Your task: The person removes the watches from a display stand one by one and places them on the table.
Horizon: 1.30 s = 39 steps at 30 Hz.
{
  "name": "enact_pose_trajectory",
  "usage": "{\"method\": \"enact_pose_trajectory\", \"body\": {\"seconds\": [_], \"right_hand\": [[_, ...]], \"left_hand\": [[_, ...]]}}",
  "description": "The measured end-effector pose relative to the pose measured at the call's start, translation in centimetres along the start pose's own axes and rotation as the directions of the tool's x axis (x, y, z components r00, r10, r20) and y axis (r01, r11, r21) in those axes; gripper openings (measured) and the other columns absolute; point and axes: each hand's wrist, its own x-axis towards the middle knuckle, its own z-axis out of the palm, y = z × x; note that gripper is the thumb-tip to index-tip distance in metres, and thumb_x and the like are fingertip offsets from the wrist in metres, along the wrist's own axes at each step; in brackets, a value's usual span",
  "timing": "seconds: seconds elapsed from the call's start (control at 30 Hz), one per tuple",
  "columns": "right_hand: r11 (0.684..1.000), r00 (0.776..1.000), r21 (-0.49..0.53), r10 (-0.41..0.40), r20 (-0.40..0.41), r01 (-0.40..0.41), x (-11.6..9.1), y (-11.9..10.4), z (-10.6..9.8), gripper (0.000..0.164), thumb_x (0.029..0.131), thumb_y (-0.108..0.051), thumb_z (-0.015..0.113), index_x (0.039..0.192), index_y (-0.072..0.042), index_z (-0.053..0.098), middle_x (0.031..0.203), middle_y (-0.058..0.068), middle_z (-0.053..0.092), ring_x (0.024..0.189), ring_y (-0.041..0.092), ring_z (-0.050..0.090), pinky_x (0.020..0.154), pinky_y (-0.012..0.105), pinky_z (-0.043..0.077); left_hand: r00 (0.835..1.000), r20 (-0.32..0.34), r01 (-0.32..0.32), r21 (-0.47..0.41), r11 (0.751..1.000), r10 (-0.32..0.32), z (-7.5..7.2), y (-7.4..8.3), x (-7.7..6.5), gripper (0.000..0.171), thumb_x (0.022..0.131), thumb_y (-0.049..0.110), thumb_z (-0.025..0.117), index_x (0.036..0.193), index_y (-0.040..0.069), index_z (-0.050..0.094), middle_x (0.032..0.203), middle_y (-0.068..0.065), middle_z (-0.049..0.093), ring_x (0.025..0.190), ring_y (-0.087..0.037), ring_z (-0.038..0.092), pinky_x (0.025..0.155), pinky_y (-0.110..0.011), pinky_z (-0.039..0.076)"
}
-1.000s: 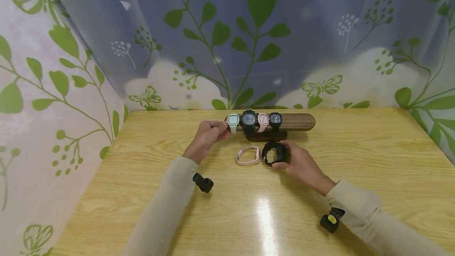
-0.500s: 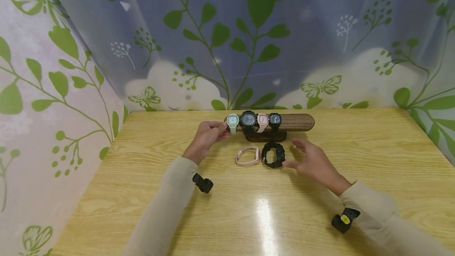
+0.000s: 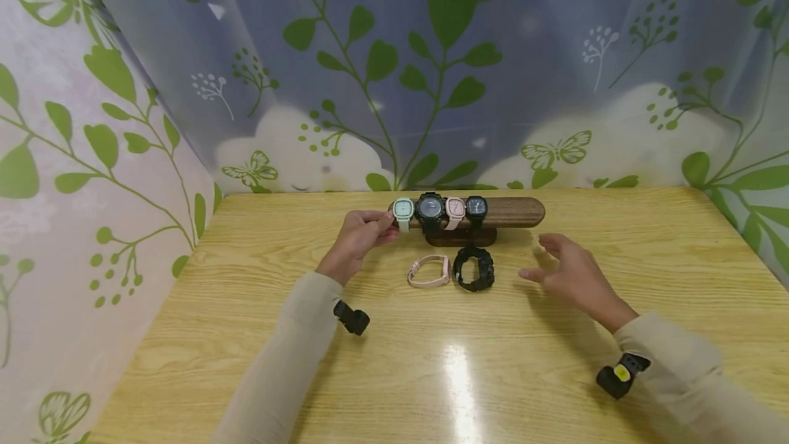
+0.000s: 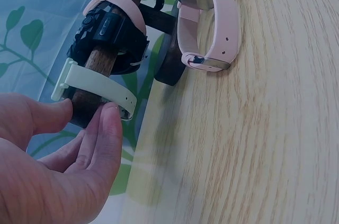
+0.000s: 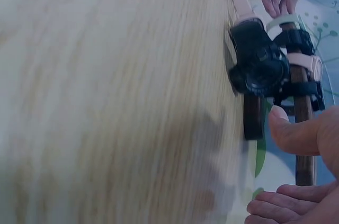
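Observation:
My left hand [image 3: 362, 237] pinches the left end of a dark wooden watch stand [image 3: 516, 212] between thumb and fingers. Around its bar, from left to right, sit a mint-green watch [image 3: 403, 209], a bulky black watch [image 3: 430, 207], a pink watch [image 3: 455, 209] and a square black watch [image 3: 477, 207]. In the left wrist view the mint strap [image 4: 100, 82] lies close to my fingertips. On the table in front of the stand are a pale pink watch [image 3: 446, 270] and another black watch [image 3: 487, 269]. My right hand [image 3: 576, 276], fingers spread, holds nothing, right of that black watch.
The light wooden table [image 3: 382, 375] runs back to a patterned curtain [image 3: 394, 88] with leaves and butterflies. Another patterned cloth [image 3: 92, 156] hangs at the left. Each wrist carries a black strapped camera, such as the left wrist camera [image 3: 353, 317].
My right hand has let go of the black watch on the table and moved away to the right. That watch stays beside the pink one. My left hand keeps its place on the stand.

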Motion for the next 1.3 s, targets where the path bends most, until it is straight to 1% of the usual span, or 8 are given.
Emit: {"method": "enact_pose_trajectory", "body": {"seconds": [0.17,0.33,0.53,0.67,0.87,1.0,1.17,1.3], "right_hand": [[1.0,1.0,-0.027,-0.008,-0.026,0.007,0.7,0.5,-0.8,0.084,0.094,-0.03,0.075,0.15,0.015,0.031,0.149,0.04,0.036,0.134,0.056,0.037,0.103,0.07,0.04],[0.997,0.997,-0.071,-0.02,-0.08,0.014,1.8,0.8,-1.6,0.084,0.093,-0.026,0.076,0.149,0.017,0.03,0.148,0.042,0.035,0.133,0.058,0.037,0.103,0.071,0.039],[0.991,0.989,-0.125,-0.06,-0.139,0.043,3.2,0.2,-2.5,0.086,0.091,-0.027,0.079,0.148,0.018,0.033,0.146,0.041,0.038,0.131,0.058,0.038,0.101,0.071,0.039],[0.986,0.983,-0.153,-0.093,-0.159,0.069,4.1,-0.9,-2.8,0.084,0.089,-0.026,0.081,0.147,0.017,0.037,0.145,0.04,0.041,0.127,0.058,0.043,0.1,0.071,0.041],[0.981,0.982,-0.17,-0.117,-0.151,0.091,5.1,-2.9,-2.8,0.086,0.087,-0.025,0.083,0.148,0.014,0.037,0.145,0.038,0.042,0.121,0.056,0.049,0.099,0.07,0.042],[0.98,0.982,-0.162,-0.14,-0.127,0.119,5.7,-4.2,-2.5,0.088,0.084,-0.023,0.086,0.149,0.013,0.038,0.146,0.037,0.043,0.127,0.055,0.045,0.103,0.068,0.041],[0.974,0.979,-0.149,-0.183,-0.088,0.169,6.3,-5.5,-1.7,0.086,0.083,-0.02,0.087,0.149,0.011,0.039,0.148,0.033,0.043,0.132,0.053,0.042,0.107,0.066,0.039],[0.963,0.973,-0.176,-0.22,-0.065,0.206,6.8,-6.5,-0.9,0.084,0.084,-0.019,0.086,0.148,0.01,0.041,0.148,0.032,0.044,0.134,0.051,0.042,0.108,0.065,0.039]], "left_hand": [[1.0,-0.001,0.002,-0.001,1.0,-0.002,0.0,-0.1,0.0,0.033,0.105,0.01,0.058,0.131,-0.01,0.061,0.107,-0.02,0.07,0.096,-0.022,0.07,0.096,-0.036,0.057],[1.0,-0.008,-0.001,0.0,1.0,0.001,0.0,-0.2,0.1,0.032,0.104,0.01,0.058,0.129,-0.01,0.062,0.105,-0.019,0.071,0.092,-0.02,0.07,0.096,-0.037,0.057],[1.0,-0.008,-0.001,0.0,1.0,0.0,0.1,-0.1,0.0,0.031,0.105,0.011,0.058,0.129,-0.008,0.062,0.107,-0.019,0.07,0.107,-0.033,0.068,0.099,-0.039,0.055],[1.0,-0.004,0.002,-0.004,1.0,-0.002,0.1,-0.1,0.1,0.032,0.105,0.011,0.058,0.13,-0.009,0.062,0.11,-0.022,0.069,0.115,-0.039,0.064,0.101,-0.041,0.054],[1.0,0.005,-0.006,0.002,1.0,0.006,0.1,-0.3,0.3,0.032,0.105,0.011,0.058,0.129,-0.009,0.062,0.113,-0.024,0.069,0.117,-0.041,0.063,0.101,-0.042,0.054],[1.0,0.004,-0.007,0.001,1.0,0.007,0.1,-0.3,0.2,0.031,0.105,0.011,0.058,0.129,-0.009,0.063,0.111,-0.023,0.069,0.116,-0.04,0.063,0.101,-0.041,0.054],[1.0,0.008,-0.013,0.001,1.0,0.013,-0.1,-0.3,0.2,0.031,0.105,0.011,0.058,0.129,-0.009,0.063,0.115,-0.026,0.068,0.115,-0.04,0.063,0.102,-0.042,0.053],[1.0,0.01,-0.014,0.004,1.0,0.014,-0.1,-0.3,0.2,0.032,0.105,0.011,0.058,0.129,-0.009,0.063,0.118,-0.028,0.066,0.114,-0.039,0.064,0.102,-0.042,0.054]]}}
